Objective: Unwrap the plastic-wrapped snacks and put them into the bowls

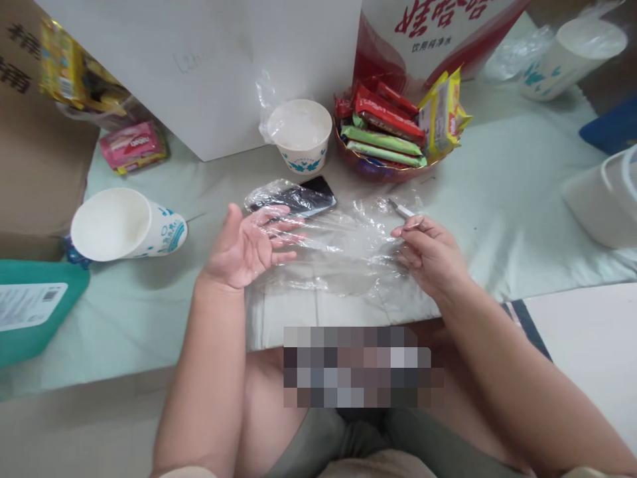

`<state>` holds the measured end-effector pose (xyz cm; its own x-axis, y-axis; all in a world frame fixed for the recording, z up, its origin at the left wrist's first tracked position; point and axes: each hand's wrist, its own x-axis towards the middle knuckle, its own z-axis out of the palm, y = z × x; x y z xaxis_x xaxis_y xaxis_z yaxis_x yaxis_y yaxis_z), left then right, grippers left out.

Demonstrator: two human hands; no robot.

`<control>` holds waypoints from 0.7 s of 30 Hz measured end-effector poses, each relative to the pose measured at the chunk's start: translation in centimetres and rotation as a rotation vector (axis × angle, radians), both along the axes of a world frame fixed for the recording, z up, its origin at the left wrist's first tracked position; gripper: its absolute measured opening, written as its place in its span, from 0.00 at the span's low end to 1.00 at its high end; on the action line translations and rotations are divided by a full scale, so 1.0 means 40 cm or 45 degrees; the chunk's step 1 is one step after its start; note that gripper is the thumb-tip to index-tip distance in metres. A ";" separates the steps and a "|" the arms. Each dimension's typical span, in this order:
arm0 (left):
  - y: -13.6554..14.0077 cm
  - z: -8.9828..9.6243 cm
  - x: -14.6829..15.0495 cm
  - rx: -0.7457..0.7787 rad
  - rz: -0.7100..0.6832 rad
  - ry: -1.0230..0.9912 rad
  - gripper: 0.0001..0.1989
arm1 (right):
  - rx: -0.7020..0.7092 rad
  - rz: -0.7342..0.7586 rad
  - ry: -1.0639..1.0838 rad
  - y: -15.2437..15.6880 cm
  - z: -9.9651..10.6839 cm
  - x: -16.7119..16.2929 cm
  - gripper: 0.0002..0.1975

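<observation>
A thin clear plastic bag stretches crumpled between my two hands above the table's front edge. My left hand is open, palm turned up and fingers spread, with the film lying over its fingertips. On the other side, my right hand is closed in a pinch at the bag's edge. A slim white stick-like thing with a dark tip shows right by the right fingertips; whether they grip it too is unclear. Behind the film lies a black phone, partly covered by it.
Paper cups stand around: one tilted at left, one with plastic over it, another at far right. A snack bowl, pink packet, white box, green container and white bucket share the cloth-covered table.
</observation>
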<state>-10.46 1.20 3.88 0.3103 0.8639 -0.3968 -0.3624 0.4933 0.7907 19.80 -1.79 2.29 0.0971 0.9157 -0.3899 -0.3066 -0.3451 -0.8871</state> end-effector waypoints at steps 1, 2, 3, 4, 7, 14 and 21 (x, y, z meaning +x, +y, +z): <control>-0.001 0.000 0.000 0.015 -0.046 0.023 0.23 | 0.003 0.006 -0.002 0.000 0.000 0.000 0.13; -0.001 -0.001 0.000 0.024 -0.059 0.054 0.23 | 0.006 0.013 -0.004 -0.001 0.000 0.000 0.12; 0.000 -0.002 0.001 0.028 -0.034 0.084 0.21 | 0.008 0.016 -0.005 -0.001 0.000 0.000 0.12; 0.002 -0.004 0.003 0.029 0.018 0.104 0.19 | 0.009 0.015 -0.005 -0.002 0.001 0.000 0.12; 0.007 -0.002 0.011 0.033 0.197 0.086 0.15 | 0.000 0.000 -0.011 -0.003 0.004 -0.001 0.13; 0.011 0.011 0.020 -0.010 0.429 0.111 0.14 | -0.014 0.002 -0.023 -0.002 0.008 -0.005 0.13; 0.013 0.009 0.006 0.001 0.524 0.117 0.18 | -0.015 -0.007 -0.014 -0.001 0.003 -0.007 0.12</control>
